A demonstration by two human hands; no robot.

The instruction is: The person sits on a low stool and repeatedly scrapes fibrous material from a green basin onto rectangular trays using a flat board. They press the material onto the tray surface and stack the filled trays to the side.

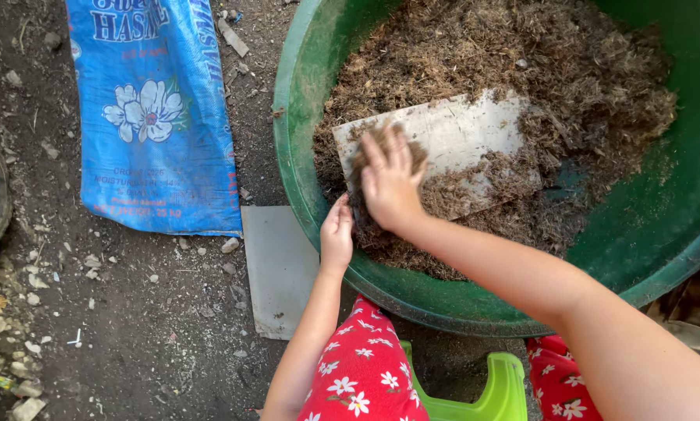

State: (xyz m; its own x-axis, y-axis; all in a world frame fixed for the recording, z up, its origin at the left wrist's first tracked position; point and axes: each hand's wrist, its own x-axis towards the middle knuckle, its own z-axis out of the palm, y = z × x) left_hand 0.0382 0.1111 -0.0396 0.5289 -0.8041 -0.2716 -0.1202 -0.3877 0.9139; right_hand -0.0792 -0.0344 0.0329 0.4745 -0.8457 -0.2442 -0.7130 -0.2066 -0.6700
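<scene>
Head view looks straight down on two hands working at the near-left inner edge of one big green tub (303, 179). The right hand (390, 185) lies palm down with the fingers spread flat, pressing on a clump of brown fibrous material (584, 86) that sits on the near-left corner of a single pale flat board (459, 140); it grips nothing that I can see. The left hand (336, 234) is just beside it, nearer the tub's rim, fingers together and slightly curled, touching the same dark fibre where it meets the tub wall; whether it has anything pinched I cannot tell.

The board lies tilted inside the tub, half buried, with fibre heaped over its far and right edges. The fibre fills most of the tub, leaving bare green wall on the right side.

Outside the tub, to its left on the dirt ground (131, 327), lies one grey flat slab (280, 269), touching the rim's shadow. Further left of the tub lies one blue woven sack (155, 117) with a white flower printed on it. Below the tub's near rim are the person's knees in red flowered cloth (361, 374), and between them one bright green plastic stool (498, 390). Small pale stones are scattered over the ground left of the tub.
</scene>
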